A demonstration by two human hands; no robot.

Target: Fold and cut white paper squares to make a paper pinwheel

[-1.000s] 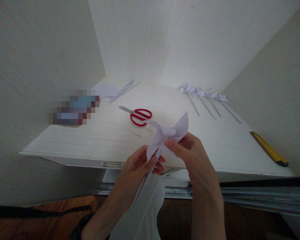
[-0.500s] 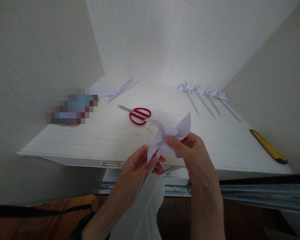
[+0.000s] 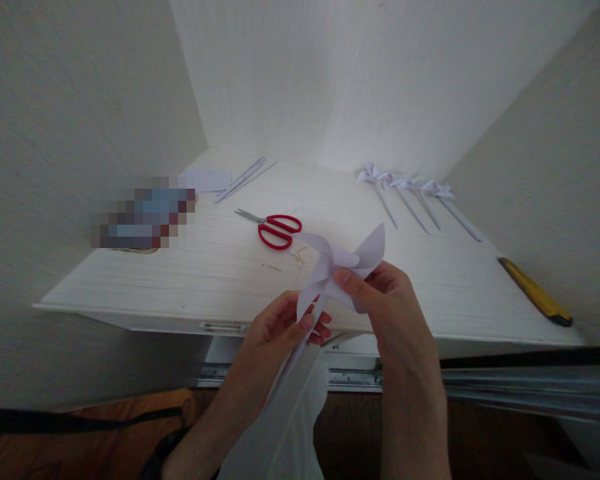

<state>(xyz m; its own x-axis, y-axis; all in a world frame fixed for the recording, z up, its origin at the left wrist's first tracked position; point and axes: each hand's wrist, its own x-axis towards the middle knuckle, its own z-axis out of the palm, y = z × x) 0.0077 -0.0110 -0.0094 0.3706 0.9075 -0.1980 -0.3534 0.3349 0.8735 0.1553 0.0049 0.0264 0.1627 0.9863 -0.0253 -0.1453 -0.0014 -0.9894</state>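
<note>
The right hand point(image 3: 391, 303) is closed to a pinch on the paper pinwheel point(image 3: 347, 259), its thumb laid over the front near the centre and its fingers curled round behind the blades. The left hand point(image 3: 279, 328) is partly curled, thumb and fingers closed lightly on the white stick point(image 3: 291, 357) just below the blades, with the remaining fingertips loose beyond it. Blades and stick are held up over the near edge of the white surface point(image 3: 180, 283), the stick slanting down towards the person. Whether the stick is already joined to the blades is hard to say, since fingers and folded paper cover that spot.

Over the last second little has changed: the blades have edged slightly to the right along with the right hand, while both grips have kept their places. To my eye this is a small adjustment within the same step rather than a new one, and the piece has not been released.

Just beyond the blades lie the red-handled scissors point(image 3: 279, 232), beside some small scraps point(image 3: 299, 255). Four similar pinwheels point(image 3: 405, 182) rest in a row at the back right, well apart from the held one. Thin white sticks point(image 3: 240, 181) and a pale sheet point(image 3: 209, 180) lie at the back left, and a yellow cutter point(image 3: 535, 291) sits near the right edge.
</note>
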